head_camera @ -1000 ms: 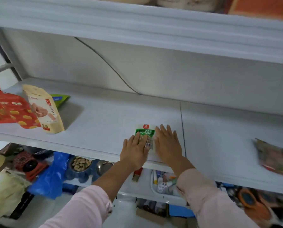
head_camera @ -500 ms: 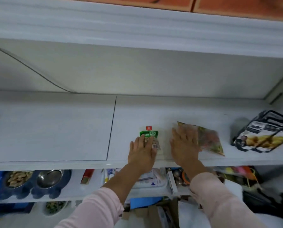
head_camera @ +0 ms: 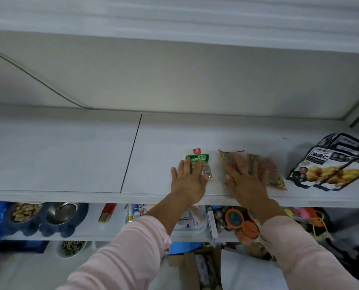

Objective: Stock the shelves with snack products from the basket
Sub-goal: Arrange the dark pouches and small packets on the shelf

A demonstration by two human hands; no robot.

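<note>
Since a second ago the green-and-white snack packet (head_camera: 197,158) has slid rightward along the shelf (head_camera: 70,160), from left of the seam (head_camera: 132,153) to well right of it, and the right hand (head_camera: 246,181) now lies further onto the mottled packet (head_camera: 272,174) than half a second ago. The green packet lies flat near the front edge, its long axis running near to far, red logo at the far end and barcode at the near end. The left hand (head_camera: 188,183) presses on its near half with straight, spread fingers. The right hand rests flat and wide open on the mottled packet, which runs diagonally from far left to near right; its print is too blurred to read. Just right of it a black bag (head_camera: 331,166) leans, apart from both hands. On the lower shelf sit a bowl of peanuts (head_camera: 25,211) and a steel bowl (head_camera: 63,211).
</note>
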